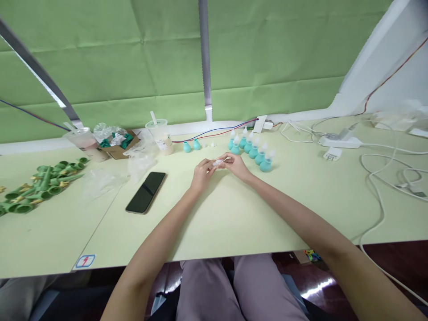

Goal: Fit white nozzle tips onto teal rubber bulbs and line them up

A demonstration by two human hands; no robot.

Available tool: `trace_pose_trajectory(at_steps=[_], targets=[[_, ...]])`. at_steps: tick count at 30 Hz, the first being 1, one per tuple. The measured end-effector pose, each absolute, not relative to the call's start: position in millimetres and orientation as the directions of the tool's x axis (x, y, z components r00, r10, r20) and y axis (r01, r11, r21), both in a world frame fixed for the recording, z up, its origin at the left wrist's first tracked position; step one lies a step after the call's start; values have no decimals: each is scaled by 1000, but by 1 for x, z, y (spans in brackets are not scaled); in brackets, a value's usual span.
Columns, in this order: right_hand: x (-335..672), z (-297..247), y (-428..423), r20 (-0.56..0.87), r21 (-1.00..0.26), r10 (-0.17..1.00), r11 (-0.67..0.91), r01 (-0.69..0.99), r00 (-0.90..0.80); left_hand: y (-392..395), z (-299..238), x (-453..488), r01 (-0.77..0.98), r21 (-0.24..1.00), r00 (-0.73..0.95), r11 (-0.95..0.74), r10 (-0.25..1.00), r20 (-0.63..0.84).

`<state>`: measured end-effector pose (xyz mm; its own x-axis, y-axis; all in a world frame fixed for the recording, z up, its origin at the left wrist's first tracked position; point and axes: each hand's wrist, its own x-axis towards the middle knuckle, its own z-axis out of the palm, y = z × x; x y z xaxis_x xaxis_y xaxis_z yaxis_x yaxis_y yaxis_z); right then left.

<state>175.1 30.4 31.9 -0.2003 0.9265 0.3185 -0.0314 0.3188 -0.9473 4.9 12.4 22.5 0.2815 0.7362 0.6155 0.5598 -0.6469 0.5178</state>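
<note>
My left hand (201, 173) and my right hand (236, 164) meet over the middle of the pale table (234, 214). Together they pinch a small white tip piece (219, 162) between their fingertips. Just behind and to the right stands a cluster of several teal bulbs with white tips (251, 148). Two teal bulbs without tips (191, 145) stand further left, and a loose white tip (212, 144) lies between the two groups.
A black phone (146, 192) lies left of my hands. Crumpled plastic bags (138, 160), two drink cups (159, 135), a small cardboard box (118, 143) and a heap of green plastic parts (40, 185) sit further left. White cables and a power strip (341, 142) lie at right.
</note>
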Motion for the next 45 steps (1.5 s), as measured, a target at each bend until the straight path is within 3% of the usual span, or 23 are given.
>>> trace_pose_trajectory(at_steps=[2,6,9,12,15,20,25,31,33,36,40,45], targets=[[169,31,28,313,-948,936,298,-109,-163,12,25,7,547,562,214,-620,753,623],[168,23,29,224,-970,955,198,-144,-196,13,25,5,523,619,264,-586,802,536],[173,15,33,166,-959,982,139,-246,-94,25,21,-5,516,664,249,-541,836,488],[175,11,37,86,-920,995,59,-387,-53,54,19,-24,558,704,38,-440,860,508],[174,11,38,52,-896,993,-2,-445,-108,93,23,-46,650,749,-286,-126,873,395],[171,13,34,60,-893,981,-29,-450,-182,134,31,-62,615,788,-444,26,837,319],[169,12,37,52,-910,988,-12,-415,-144,132,31,-59,577,812,-329,-91,884,332],[166,14,37,73,-950,986,22,-313,-152,73,29,-44,501,812,41,-298,946,322],[166,14,34,110,-958,980,60,-280,-166,45,25,-35,442,801,250,-405,913,323],[166,15,30,178,-968,962,133,-213,-206,15,22,-22,476,747,383,-463,874,298],[165,16,27,244,-963,943,208,-173,-226,2,25,-13,532,729,338,-432,897,285],[166,15,27,263,-958,941,229,-173,-214,1,27,-13,441,811,307,-384,914,266]])
